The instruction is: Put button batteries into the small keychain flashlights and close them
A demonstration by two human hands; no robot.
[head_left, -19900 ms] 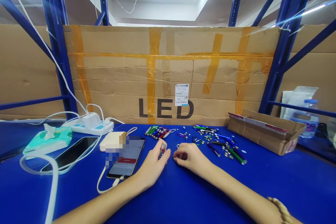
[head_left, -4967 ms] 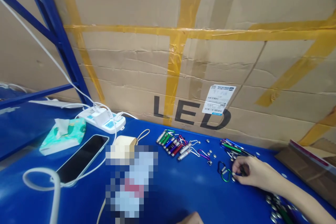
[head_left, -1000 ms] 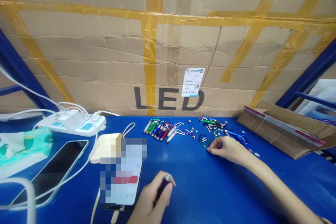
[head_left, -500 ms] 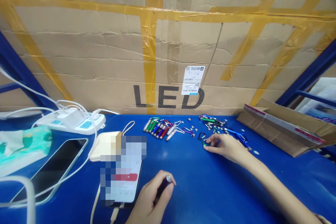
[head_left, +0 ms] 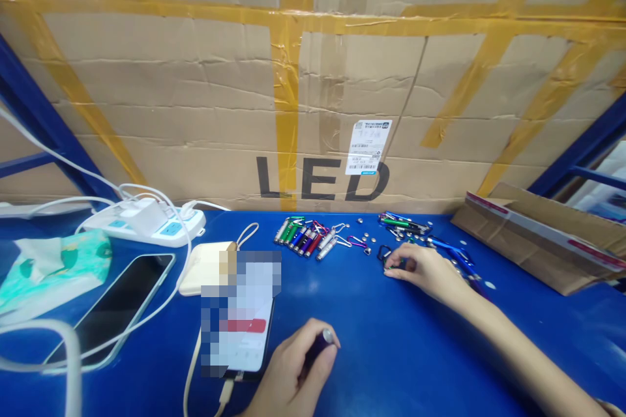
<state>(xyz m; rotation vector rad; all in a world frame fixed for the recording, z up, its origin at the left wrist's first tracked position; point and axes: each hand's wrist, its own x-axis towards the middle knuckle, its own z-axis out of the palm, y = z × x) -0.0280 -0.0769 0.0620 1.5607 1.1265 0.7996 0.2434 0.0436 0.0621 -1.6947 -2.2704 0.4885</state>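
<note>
- A dark tube (head_left: 327,337) with a silver end is gripped in the closed left hand (head_left: 296,365), just beside a smartphone (head_left: 247,355) on the blue tabletop (head_left: 376,345); that grip is unchanged from a second ago

- The right hand (head_left: 423,270) has been settled over a green clip (head_left: 388,265), seen in full beside a black clip (head_left: 380,251) a second ago and now mostly covered by fingers

- Thumb and fingertips are drawn together there, though whether the clip is pinched or merely touched cannot be told

- Two separate parts thus appear to be engaged at once, one at each hand; tube and clip are well apart, and no joining is seen

- A row of small metal tubes (head_left: 302,238) is left undisturbed near the cardboard wall (head_left: 225,117), with silver discs (head_left: 373,239) scattered to its right
</note>
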